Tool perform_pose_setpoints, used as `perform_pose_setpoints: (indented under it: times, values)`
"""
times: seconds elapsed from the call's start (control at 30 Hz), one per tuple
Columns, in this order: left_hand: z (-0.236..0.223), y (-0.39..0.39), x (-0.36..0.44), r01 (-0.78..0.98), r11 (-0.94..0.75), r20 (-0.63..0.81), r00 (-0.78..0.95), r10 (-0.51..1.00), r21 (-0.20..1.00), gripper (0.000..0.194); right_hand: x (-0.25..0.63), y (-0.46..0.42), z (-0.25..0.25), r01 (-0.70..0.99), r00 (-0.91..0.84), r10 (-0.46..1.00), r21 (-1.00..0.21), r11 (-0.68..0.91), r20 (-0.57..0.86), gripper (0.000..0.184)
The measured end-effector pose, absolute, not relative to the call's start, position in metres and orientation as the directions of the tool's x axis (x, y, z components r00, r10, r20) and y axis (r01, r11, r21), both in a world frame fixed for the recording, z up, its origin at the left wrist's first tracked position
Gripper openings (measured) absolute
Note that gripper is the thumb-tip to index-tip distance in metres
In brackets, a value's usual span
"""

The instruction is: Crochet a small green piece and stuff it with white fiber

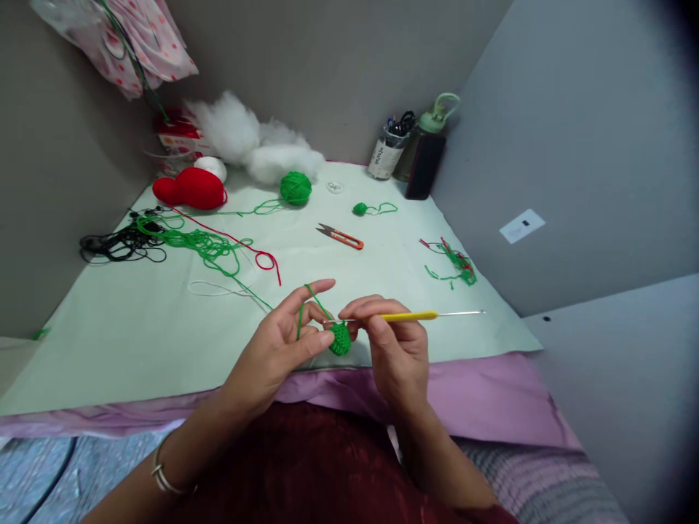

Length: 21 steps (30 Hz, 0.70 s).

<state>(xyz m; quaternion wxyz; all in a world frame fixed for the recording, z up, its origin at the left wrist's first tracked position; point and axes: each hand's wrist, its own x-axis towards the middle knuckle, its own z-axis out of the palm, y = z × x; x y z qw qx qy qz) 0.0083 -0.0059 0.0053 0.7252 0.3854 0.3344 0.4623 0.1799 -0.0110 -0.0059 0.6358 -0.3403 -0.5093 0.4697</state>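
Between thumb and fingers my left hand (pixel 292 331) pinches a small green crochet piece (pixel 340 340), with green yarn (pixel 314 295) looped over its raised index finger. My right hand (pixel 401 346) is closed around a crochet hook (pixel 409 316) with a yellow handle and metal ends. The hook's left tip meets the top edge of the green piece; the exact stitch is too small to make out. From the left hand the yarn runs back to a loose green tangle (pixel 202 244) on the table.
Orange-handled thread snips (pixel 341 236) lie mid-table, behind the hands. Farther back are a green yarn ball (pixel 295 188), a small green piece (pixel 360 209), white stuffing (pixel 278 156) and a red stuffed shape (pixel 191 188). A bottle (pixel 433 120) and pen cup (pixel 385 154) stand by the right partition.
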Motion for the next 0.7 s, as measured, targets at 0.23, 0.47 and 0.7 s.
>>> perform_pose_setpoints:
  times: [0.23,0.47,0.7]
  values:
    - [0.004,-0.0058,0.0052,-0.326,0.22,-0.111,0.323,0.94,0.919,0.061,0.1838,-0.0102,-0.006,-0.332,0.014,0.961,-0.906,0.264,0.275,0.016]
    - [0.0102,-0.0057,0.0062,-0.277,0.189,-0.097,0.313,0.945,0.942,0.057,0.187,-0.0103,-0.004,-0.34,-0.014,0.965,-0.909,0.24,0.26,0.019]
    - [0.0059,-0.0063,0.0045,-0.221,0.156,-0.08,0.317,0.945,0.963,0.05,0.1888,-0.0161,-0.0038,-0.186,-0.017,0.917,-0.902,0.389,0.399,0.019]
